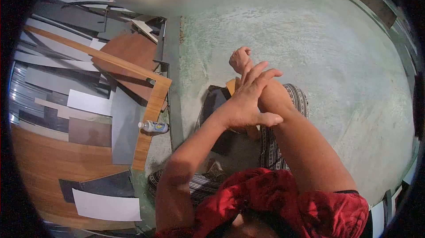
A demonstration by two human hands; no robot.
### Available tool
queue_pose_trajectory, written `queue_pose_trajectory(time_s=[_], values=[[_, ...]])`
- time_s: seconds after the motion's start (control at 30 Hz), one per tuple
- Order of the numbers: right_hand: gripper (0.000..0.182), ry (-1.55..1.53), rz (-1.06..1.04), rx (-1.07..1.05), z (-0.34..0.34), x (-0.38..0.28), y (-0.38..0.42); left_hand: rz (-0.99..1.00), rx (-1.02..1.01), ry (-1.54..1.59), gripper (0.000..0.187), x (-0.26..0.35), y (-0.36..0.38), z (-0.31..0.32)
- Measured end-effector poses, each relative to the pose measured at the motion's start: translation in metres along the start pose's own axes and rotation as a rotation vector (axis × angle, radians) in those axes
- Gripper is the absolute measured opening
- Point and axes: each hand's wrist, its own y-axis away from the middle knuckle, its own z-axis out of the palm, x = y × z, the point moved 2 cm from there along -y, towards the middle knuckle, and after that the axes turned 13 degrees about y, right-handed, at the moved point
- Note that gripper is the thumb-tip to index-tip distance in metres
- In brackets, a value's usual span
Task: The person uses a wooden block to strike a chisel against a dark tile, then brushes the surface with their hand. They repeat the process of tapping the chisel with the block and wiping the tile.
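Note:
My left hand (pixel 249 98) lies across my right arm near the elbow, its fingers spread and its thumb resting on the skin. Beyond it, my right hand (pixel 240 59) is curled closed; whatever its fingers may enclose is hidden. A small yellow-brown piece (pixel 230 87) shows just behind my left hand, partly covered. Under my left forearm is a dark flat surface (pixel 214 100), mostly hidden by the arm. Patterned fabric (pixel 270 149) covers my legs.
A labelled plastic bottle (pixel 155 126) lies on its side by an L-shaped wooden strip (pixel 148 138). Flat boards and sheets (pixel 90 134) crowd the left side. Pale green floor (pixel 345 74) extends to the right. A blurred patch obscures the top left.

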Motion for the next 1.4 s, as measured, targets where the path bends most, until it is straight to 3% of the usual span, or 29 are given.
queue_pose_trajectory(time_s=[0.13,0.27,0.33,0.4,0.53,0.6,0.67,0.7,0.77,0.8,0.87,0.97,1.0,1.17,1.27,1.4], values=[[0.047,0.104,-0.028,-0.033,-0.001,0.002,0.001,-0.087,0.022,-0.021,0.088,-0.050,0.000,-0.016],[0.049,-0.157,0.078,0.083,-0.024,-0.018,0.017,-0.237,0.119,-0.066,0.088,-0.084,0.007,-0.024],[0.049,-0.227,0.119,0.109,-0.023,-0.012,0.019,-0.162,0.088,0.034,0.088,-0.057,0.000,-0.015],[0.051,0.008,-0.120,0.099,-0.013,-0.006,0.010,-0.087,0.074,0.128,0.087,-0.038,-0.004,-0.010],[0.051,0.376,-0.274,0.227,0.038,0.019,-0.037,-0.062,0.025,0.045,0.086,-0.049,-0.005,-0.007],[0.040,0.874,-0.265,0.036,0.061,0.012,-0.095,-0.075,0.043,0.037,0.085,-0.069,-0.001,-0.014],[0.032,1.366,-0.241,-0.173,0.092,0.025,-0.171,-0.253,0.155,-0.182,0.085,-0.086,0.007,-0.026],[0.024,1.140,-0.081,-0.106,0.094,0.029,-0.189,-0.253,0.155,-0.181,0.085,-0.093,0.012,-0.028],[0.022,0.878,-0.034,-0.068,0.082,0.031,-0.195,-0.563,0.285,-0.540,0.084,-0.109,0.027,-0.034],[0.022,0.810,-0.029,-0.017,0.077,0.030,-0.192,-0.583,0.303,-0.546,0.084,-0.117,0.032,-0.037],[0.022,0.814,-0.102,0.003,0.073,0.025,-0.187,-0.501,0.228,-1.051,0.077,-0.138,0.042,-0.057],[0.022,0.854,-0.137,-0.084,0.082,0.021,-0.192,-0.413,0.116,-1.332,0.050,-0.164,0.057,-0.086],[0.024,0.857,-0.190,-0.017,0.083,0.021,-0.191,-0.463,0.127,-1.345,0.050,-0.164,0.062,-0.094],[0.030,0.915,-0.161,-0.065,0.080,0.025,-0.187,-0.454,0.030,-1.487,0.035,-0.158,0.071,-0.110],[0.030,0.929,-0.138,-0.120,0.075,0.022,-0.182,-0.566,-0.046,-1.554,0.043,-0.155,0.072,-0.111],[0.031,0.983,-0.108,-0.125,0.077,0.023,-0.180,-0.573,-0.051,-1.558,0.043,-0.153,0.080,-0.112]])
